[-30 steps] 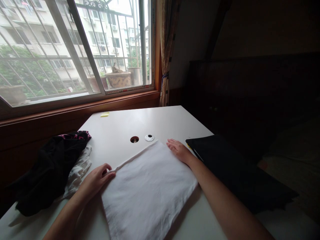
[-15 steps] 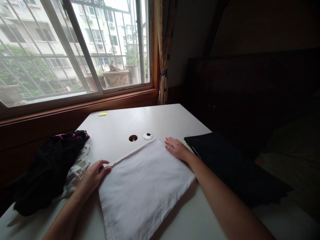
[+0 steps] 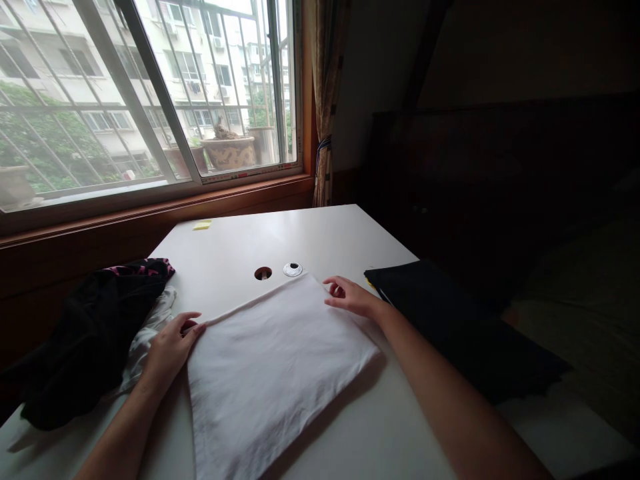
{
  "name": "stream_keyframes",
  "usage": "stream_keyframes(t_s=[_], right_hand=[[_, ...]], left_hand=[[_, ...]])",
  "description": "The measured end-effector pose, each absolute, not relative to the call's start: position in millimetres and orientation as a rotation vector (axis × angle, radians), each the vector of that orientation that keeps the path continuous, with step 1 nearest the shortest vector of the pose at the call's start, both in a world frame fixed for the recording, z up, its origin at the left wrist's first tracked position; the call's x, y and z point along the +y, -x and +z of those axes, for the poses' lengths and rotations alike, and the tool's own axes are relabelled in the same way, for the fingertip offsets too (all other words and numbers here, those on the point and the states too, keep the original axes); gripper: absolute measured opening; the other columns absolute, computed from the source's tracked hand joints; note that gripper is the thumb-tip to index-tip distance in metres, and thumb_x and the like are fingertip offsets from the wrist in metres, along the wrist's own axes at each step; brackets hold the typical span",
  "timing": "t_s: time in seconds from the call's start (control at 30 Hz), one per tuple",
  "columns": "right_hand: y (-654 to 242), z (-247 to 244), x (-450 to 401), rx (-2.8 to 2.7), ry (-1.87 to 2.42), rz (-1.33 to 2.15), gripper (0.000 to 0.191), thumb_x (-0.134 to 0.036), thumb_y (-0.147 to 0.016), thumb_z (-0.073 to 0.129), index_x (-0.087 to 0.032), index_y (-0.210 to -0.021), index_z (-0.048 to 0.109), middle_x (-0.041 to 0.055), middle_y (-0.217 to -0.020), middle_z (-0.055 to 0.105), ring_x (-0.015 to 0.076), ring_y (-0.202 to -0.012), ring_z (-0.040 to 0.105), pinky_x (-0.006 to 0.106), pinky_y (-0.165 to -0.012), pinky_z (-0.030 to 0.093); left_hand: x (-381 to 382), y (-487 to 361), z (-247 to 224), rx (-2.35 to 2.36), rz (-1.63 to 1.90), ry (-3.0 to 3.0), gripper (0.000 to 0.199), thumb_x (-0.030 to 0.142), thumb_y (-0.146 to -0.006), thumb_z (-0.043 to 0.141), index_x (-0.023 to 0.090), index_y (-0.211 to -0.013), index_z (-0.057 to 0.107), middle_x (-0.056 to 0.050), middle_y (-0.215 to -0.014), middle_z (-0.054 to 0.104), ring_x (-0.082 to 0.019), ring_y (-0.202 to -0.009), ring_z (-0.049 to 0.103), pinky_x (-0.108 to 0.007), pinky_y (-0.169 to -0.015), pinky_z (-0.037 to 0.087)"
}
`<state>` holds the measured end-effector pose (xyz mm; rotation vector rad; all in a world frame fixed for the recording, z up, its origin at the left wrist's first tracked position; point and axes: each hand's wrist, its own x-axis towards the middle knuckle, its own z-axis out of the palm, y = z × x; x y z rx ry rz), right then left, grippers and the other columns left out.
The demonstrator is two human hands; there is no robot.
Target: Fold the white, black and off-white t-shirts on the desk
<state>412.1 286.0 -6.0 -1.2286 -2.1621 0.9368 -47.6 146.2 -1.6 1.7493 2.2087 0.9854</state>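
A folded white cloth [image 3: 280, 360] lies on the white table, its far corner close to the round holes. At the left corner of the cloth, my left hand [image 3: 173, 347] has its thumb and fingers closed around the edge. My right hand [image 3: 353, 297] is at the cloth's upper right edge. Its fingers are bent, with a gap between the thumb and index fingertips, and the thumb touches the cloth. Whether any fabric is between those fingers is hard to see.
A heap of black clothing [image 3: 85, 340] lies at the left, with shiny whitish fabric [image 3: 145, 340] beside it. Dark folded fabric [image 3: 450, 313] covers the table's right side. A yellow note [image 3: 202, 225] sits near the far edge, below the barred window [image 3: 150, 100].
My right hand has gone from lying flat on the cloth to bent fingers at its edge. The left hand stays at its corner. The whole view has shifted slightly.
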Motion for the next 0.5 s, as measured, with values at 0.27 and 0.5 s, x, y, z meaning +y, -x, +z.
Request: stream_keyframes(t_s=[0.27, 0.5], right_hand=[[-424, 16, 274, -2.189, 1.231, 1.518, 0.101, -0.029, -0.07, 0.084, -0.03, -0.158, 0.035, -0.0021, -0.091, 0.068, 0.0201, -0.078, 0.066, 0.03, -0.07, 0.05], [-411, 4, 282, -2.187, 1.515, 0.717, 0.066, -0.026, -0.084, 0.072, -0.03, -0.147, 0.053, 0.0055, -0.107, 0.07, 0.026, -0.096, 0.067, 0.037, -0.085, 0.051]], left_hand=[[147, 48, -2, 2.186, 0.983, -1.744, 0.046, 0.059, -0.079, 0.061, 0.023, -0.106, 0.071, -0.007, -0.096, 0.077, -0.029, -0.093, 0.073, -0.038, -0.087, 0.054], [139, 54, 7, 2.031, 0.733, -1.8, 0.051, 0.064, -0.082, 0.059, 0.023, -0.11, 0.071, -0.006, -0.09, 0.074, -0.026, -0.083, 0.069, -0.036, -0.078, 0.052]])
